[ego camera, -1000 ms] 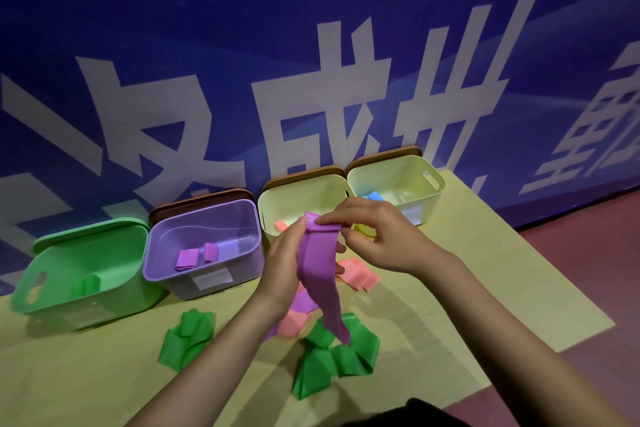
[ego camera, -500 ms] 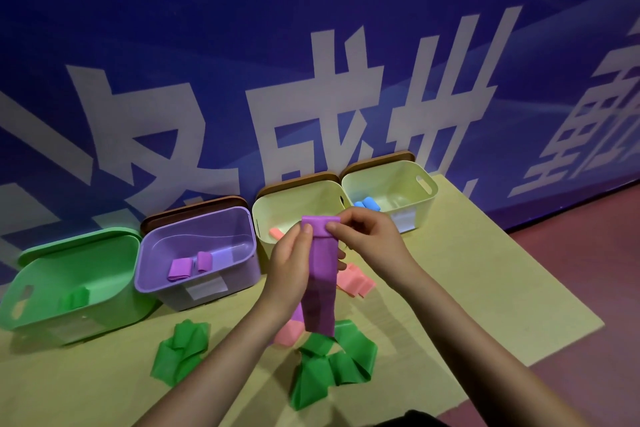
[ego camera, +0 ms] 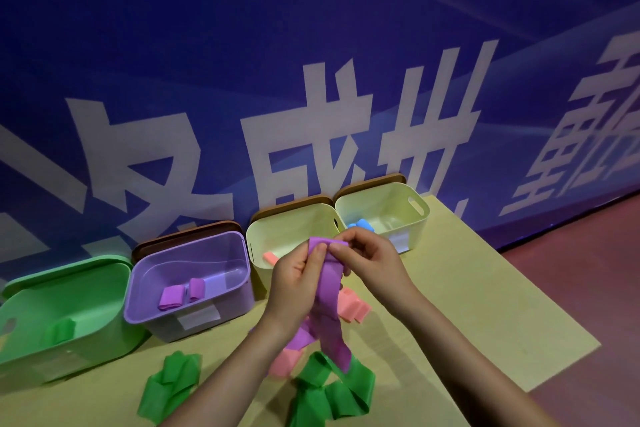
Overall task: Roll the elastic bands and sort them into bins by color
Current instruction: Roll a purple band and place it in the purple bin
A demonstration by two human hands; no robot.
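Observation:
Both hands hold a purple elastic band (ego camera: 329, 302) in the air above the table. My left hand (ego camera: 294, 274) and my right hand (ego camera: 367, 263) pinch its rolled top end, and the rest hangs down. Behind it stand four bins in a row: a green bin (ego camera: 100, 326) with a green roll, a purple bin (ego camera: 239, 291) with two purple rolls, a pale yellow bin (ego camera: 256, 253) with a pink roll, and a second pale yellow bin (ego camera: 415, 222) with a blue roll. Loose green bands (ego camera: 173, 388) (ego camera: 332, 388), pink bands (ego camera: 356, 308) and another purple band (ego camera: 298, 340) lie on the table.
The yellow table (ego camera: 485, 315) ends at the right, where a reddish floor (ego camera: 588, 288) begins. A blue wall with large white characters (ego camera: 311, 114) stands directly behind the bins. Brown lids (ego camera: 187, 236) lean behind three bins.
The rolled top of the purple band has grown a little as both hands turn it. The hanging tail has swung slightly to the right.

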